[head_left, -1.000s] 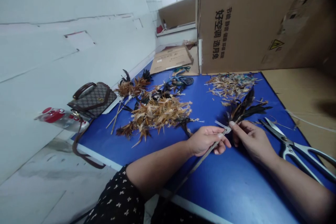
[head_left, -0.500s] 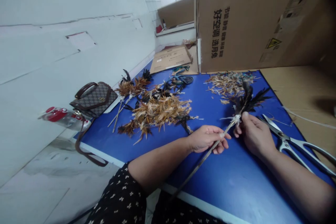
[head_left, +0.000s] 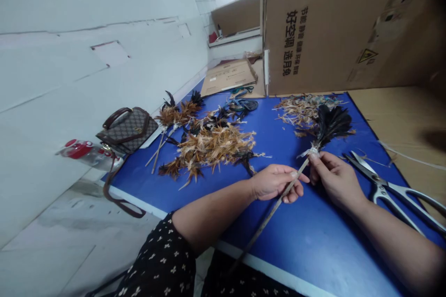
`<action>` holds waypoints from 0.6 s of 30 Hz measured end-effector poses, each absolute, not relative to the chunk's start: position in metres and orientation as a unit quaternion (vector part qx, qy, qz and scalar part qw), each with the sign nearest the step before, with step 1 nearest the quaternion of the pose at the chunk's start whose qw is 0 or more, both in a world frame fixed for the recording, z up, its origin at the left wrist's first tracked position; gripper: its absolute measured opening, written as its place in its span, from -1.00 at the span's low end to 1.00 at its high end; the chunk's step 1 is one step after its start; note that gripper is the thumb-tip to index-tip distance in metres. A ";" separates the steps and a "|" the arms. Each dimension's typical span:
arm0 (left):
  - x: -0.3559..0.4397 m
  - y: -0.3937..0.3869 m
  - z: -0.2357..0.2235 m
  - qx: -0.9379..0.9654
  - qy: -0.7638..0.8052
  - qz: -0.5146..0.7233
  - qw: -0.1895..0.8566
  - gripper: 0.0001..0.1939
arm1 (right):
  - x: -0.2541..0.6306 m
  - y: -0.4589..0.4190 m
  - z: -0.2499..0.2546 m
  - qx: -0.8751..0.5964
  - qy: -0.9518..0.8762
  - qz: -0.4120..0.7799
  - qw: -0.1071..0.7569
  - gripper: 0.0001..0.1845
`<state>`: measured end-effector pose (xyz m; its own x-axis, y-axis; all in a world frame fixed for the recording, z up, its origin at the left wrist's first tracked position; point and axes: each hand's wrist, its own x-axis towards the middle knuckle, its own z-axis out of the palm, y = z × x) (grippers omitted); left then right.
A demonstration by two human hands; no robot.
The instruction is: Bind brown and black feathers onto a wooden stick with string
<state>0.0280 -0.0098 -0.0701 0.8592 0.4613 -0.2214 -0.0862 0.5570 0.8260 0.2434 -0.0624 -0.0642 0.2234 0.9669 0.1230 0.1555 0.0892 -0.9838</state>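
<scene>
A feather duster (head_left: 331, 126) with dark feathers is bound by white string to the top of a thin stick (head_left: 270, 213). My left hand (head_left: 279, 183) pinches the stick a little below the binding. Around the white binding (head_left: 311, 152) the thumb and fingers of my right hand (head_left: 332, 177) are closed. The stick slants down toward my lap, past the table's near edge. Beside my right hand lies a pair of scissors (head_left: 378, 181) with its blades slightly apart. To the left of my left hand spreads a heap of tan and brown feather bunches (head_left: 212, 146).
Loose feathers (head_left: 296, 111) lie at the back of the blue table (head_left: 306, 241). Two sticks with brown feathers (head_left: 179, 112) rest at the far left, near a handbag (head_left: 128, 129) and a bottle (head_left: 87, 154). A large cardboard box (head_left: 334, 32) stands behind.
The feather duster has turned in my hands, and its dark feathers now fan out broader toward me. My right hand has shifted slightly left and its grip at the binding is closer.
</scene>
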 end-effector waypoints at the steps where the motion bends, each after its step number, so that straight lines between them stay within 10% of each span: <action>1: 0.027 -0.010 -0.070 0.444 0.213 0.151 0.857 -0.44 | 0.243 -0.062 -0.064 -0.565 -0.493 0.369 0.549 -0.33; 7: 0.022 -0.008 -0.064 0.454 0.182 0.103 0.866 -0.41 | 0.243 -0.058 -0.065 -0.551 -0.442 0.364 0.606 -0.42; 18: 0.002 0.047 -0.029 0.307 0.297 0.546 0.720 -0.81 | 0.251 -0.053 -0.082 -0.545 -0.436 0.409 0.588 -0.37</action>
<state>0.0016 0.0468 -0.0287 0.2265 0.9697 -0.0921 -0.6044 0.2140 0.7674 0.2512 -0.0527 -0.0818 0.2860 0.9559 0.0667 -0.0055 0.0713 -0.9974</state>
